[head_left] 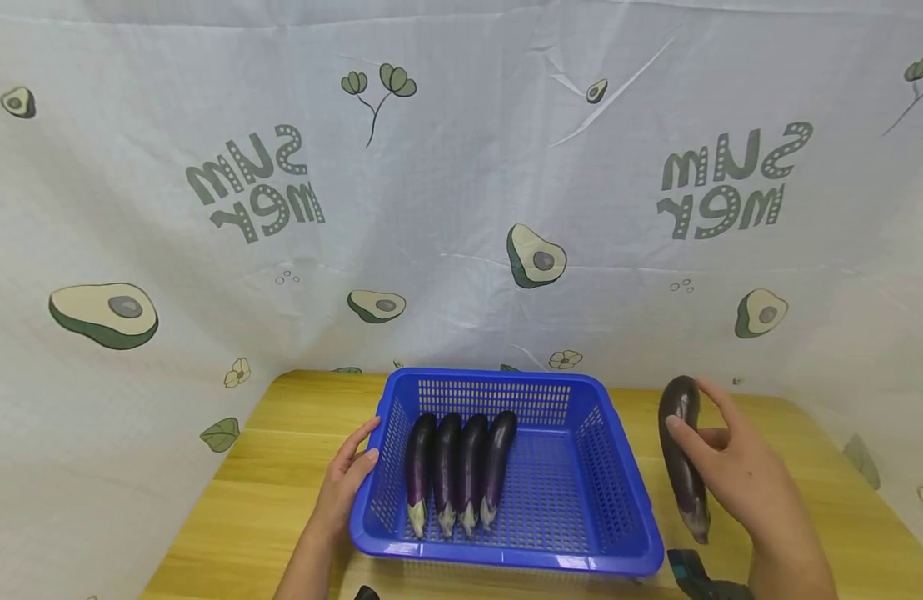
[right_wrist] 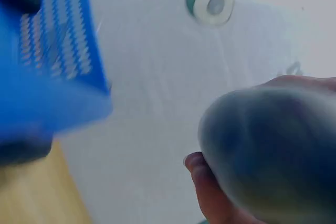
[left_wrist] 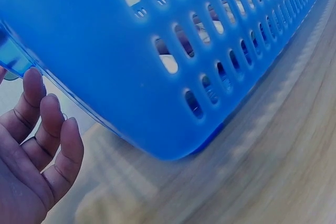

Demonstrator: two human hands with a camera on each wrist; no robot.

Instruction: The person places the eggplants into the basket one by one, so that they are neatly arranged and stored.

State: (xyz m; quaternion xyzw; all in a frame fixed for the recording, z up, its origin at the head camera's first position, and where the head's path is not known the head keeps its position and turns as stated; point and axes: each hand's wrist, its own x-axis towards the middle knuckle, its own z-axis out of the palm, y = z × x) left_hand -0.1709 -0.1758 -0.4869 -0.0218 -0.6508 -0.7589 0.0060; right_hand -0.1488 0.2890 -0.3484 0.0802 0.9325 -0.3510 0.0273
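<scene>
A blue plastic basket (head_left: 506,557) with slotted walls stands on the table. Several dark purple eggplants (head_left: 448,467) lie side by side in its left half, their stem ends towards me. My left hand (head_left: 341,492) holds the basket's left rim; in the left wrist view its curled fingers (left_wrist: 65,150) are at the rim's edge beside the outer wall (left_wrist: 142,82). To the right of the basket, my right hand (head_left: 746,475) grips one more eggplant (head_left: 682,458) between thumb and fingers, stem end down. That eggplant (right_wrist: 268,150) looms blurred in the right wrist view, covering part of the hand.
The light wooden table (head_left: 311,408) extends on both sides of the basket. A white curtain (head_left: 461,183) printed with avocados and lettering hangs behind it. Near my right wrist is a black object with a teal patch (head_left: 705,579).
</scene>
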